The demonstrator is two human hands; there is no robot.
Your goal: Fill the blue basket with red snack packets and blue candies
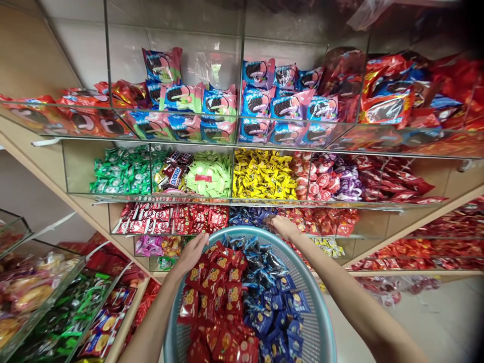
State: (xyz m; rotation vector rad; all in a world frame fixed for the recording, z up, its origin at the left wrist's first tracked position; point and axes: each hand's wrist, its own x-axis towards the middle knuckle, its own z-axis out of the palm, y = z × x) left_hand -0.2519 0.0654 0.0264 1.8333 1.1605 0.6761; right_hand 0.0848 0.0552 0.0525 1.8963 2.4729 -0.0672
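A teal plastic basket (328, 322) is in front of me. Red candy packets with orange-slice prints (214, 292) fill its left side; dark blue candy packets (270, 312) fill the right, with black-and-blue ones (260, 257) behind. My left hand (193, 253) is closed at the basket's far left rim, its fingers together against the edge. Beyond the far rim, my right hand (283, 227) reaches to a shelf compartment of dark blue wrapped candies (247, 216). Its fingers look curled together among them; what they hold, if anything, is hidden.
Clear dividers and front panels split the shelves. Green (123, 169) and yellow candies (264, 174) lie one tier up, with blue-and-pink cookie packs (257, 103) above. Red-and-white packets (145, 218) lie left of the blue compartment. Another candy display (49, 302) stands at lower left.
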